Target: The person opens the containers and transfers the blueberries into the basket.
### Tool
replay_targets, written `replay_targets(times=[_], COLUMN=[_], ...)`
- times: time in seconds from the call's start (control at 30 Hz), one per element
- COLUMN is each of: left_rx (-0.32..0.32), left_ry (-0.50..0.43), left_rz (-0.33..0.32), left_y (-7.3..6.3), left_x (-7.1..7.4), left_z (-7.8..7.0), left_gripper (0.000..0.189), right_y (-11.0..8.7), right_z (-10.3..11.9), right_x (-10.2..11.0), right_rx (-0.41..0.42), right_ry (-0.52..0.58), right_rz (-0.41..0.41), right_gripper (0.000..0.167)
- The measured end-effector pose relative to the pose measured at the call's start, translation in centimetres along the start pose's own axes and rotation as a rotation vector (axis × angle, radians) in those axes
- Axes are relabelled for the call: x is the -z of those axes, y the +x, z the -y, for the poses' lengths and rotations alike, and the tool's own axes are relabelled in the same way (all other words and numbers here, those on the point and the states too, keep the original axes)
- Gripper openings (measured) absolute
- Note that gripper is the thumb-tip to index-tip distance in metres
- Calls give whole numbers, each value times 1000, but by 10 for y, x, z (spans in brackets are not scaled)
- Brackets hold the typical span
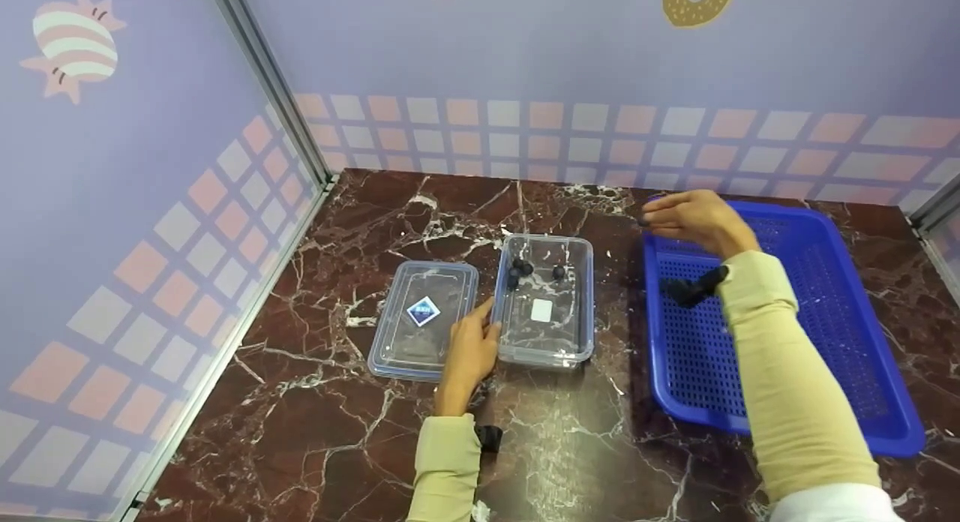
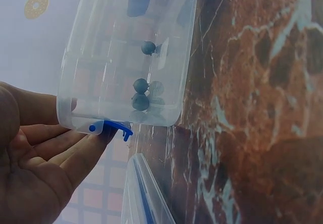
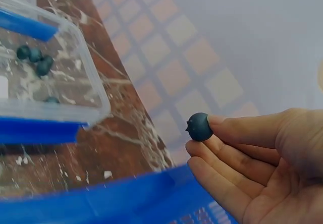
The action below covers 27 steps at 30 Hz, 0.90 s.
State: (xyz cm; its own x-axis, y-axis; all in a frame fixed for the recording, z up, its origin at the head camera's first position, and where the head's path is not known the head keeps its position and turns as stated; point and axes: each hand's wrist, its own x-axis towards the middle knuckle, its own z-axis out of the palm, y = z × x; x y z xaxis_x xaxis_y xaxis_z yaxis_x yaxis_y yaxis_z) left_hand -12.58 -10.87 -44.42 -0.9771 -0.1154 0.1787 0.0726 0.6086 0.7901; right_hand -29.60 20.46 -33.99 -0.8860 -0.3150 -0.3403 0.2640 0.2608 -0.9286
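Observation:
My right hand (image 1: 694, 218) is raised over the far left corner of the blue basket (image 1: 660, 372). Between thumb and fingertips it pinches one dark blueberry (image 3: 200, 127), whose small crown shows in the right wrist view. My left hand (image 1: 472, 346) holds the left side of a clear plastic container (image 1: 555, 334), thumb at the rim and fingers by a blue latch (image 2: 115, 127). Several blueberries (image 1: 519, 271) lie at the container's far end, most of them clustered on the left; a single blueberry (image 1: 559, 272) sits apart to the right.
Left of the container, its clear lid (image 1: 401, 342) with a blue-and-white label lies flat on the dark marbled table (image 1: 330, 432). Patterned panels (image 1: 480, 72) stand at the back and left. The basket takes up the table's right side.

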Motion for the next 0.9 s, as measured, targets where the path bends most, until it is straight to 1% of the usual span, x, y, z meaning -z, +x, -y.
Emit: replay_targets(times=[0.13,0.2,0.27,0.33,0.43,0.5,0.57,0.63,0.7,0.8,0.83,0.9], left_rx=[-2,-1,3,7,13,17,23,32,33,33,32,31], left_ry=[4,1,-1,-6,-8,-10,-10,-13,-8,-8,-8,-9], left_rz=[-6,-4,-3,-2,-4,-5,-6,-6,-5,-3,-2,-1], left_y=[0,0,0,0,0,0,-1,-1,0,0,0,0], left_x=[0,0,0,0,0,0,0,0,0,-1,-1,-1], left_z=[0,0,1,1,1,1,1,1,1,1,1,0], left_gripper=[40,40,40,40,40,40,40,40,40,41,41,41], right_y=[-4,-6,-7,-8,-9,-9,-9,-8,-7,-5,-5,-4], right_z=[-10,-16,-24,-33,-48,-59,-69,-78,-85,-95,-98,-102], right_x=[16,25,33,40,49,53,55,56,56,57,58,58], right_rx=[17,8,-13,-54,-129,-169,-193,-203,-212,-239,-251,-275], right_ry=[75,104,126,137,175,177,160,116,78,79,89,103], right_rz=[3,-6,-11,-22,-29,-34,-35,-39,-36,-22,-14,-10], right_gripper=[49,49,50,48,37,26,21,26,24,16,17,25])
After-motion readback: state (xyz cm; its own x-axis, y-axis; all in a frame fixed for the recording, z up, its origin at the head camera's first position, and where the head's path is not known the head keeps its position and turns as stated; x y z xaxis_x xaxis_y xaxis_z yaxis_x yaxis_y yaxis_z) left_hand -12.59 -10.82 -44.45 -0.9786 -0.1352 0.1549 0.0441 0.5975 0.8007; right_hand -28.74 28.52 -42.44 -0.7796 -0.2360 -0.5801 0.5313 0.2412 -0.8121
